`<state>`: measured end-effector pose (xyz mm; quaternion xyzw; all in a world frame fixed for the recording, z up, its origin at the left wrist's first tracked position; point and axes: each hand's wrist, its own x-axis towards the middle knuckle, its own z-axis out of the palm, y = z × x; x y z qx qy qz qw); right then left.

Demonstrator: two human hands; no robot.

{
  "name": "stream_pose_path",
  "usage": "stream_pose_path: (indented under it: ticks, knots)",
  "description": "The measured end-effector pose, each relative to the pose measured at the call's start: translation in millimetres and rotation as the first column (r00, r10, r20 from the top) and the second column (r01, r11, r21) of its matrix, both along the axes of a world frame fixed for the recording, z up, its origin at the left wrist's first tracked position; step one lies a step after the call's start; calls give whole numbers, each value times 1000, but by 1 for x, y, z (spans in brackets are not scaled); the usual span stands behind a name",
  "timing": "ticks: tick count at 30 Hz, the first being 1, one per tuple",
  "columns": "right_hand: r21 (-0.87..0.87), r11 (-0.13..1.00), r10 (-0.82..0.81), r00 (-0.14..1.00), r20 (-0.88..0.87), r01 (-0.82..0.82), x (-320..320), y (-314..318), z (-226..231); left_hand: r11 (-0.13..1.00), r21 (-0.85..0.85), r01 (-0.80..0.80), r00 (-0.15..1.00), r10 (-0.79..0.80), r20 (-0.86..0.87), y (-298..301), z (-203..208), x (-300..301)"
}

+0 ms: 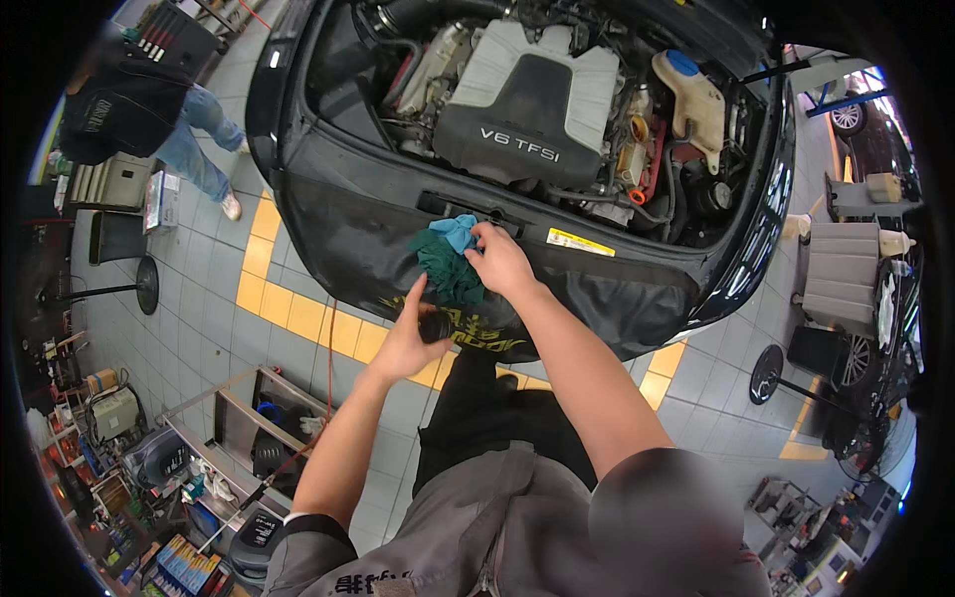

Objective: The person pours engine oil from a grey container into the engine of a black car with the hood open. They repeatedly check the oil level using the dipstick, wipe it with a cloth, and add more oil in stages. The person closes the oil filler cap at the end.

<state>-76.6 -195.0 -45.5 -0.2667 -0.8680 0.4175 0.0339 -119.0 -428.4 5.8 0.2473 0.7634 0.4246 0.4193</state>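
Observation:
In my left hand (403, 343) is a small black round cap-like piece (435, 326), gripped between thumb and fingers; its exact kind is hard to make out. My right hand (502, 264) pinches a light blue cloth (458, 231). Beneath that cloth a dark green rag (448, 271) lies bunched on the black fender cover (353, 244), which drapes over the car's front. Beyond my hands is the open engine bay, with a grey and black engine cover (527, 99). To its right are an amber round neck (639, 129) and an orange ring handle (638, 197).
A pale reservoir with a blue cap (688, 104) sits at the bay's right. Another person in jeans (194, 149) stands at the left. A metal-framed cart (234, 418) is at lower left, round-based stands (147, 286) on the tiled floor. Grey bins (841, 264) stand at right.

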Motion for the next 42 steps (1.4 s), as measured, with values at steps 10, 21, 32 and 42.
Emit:
stream_pose_path:
  ticks: [10,21,32,42]
  knots:
    - [-426,890,231,967,110,-164,96,105,56,976,-65,206,969,-213,-126,76,1,-46]
    - [-151,906,352,903,-245,-395,136,139,79,998,57,14,902,-37,430,92,155,-6]
    - [-673,489,73,795,-603,-555,165,164,126,994,63,-95,778,34,628,160,169,26]
    - [-874,484,-302,930,-211,-41,211,194,94,982,163,96,686,-184,704,256,90,76]
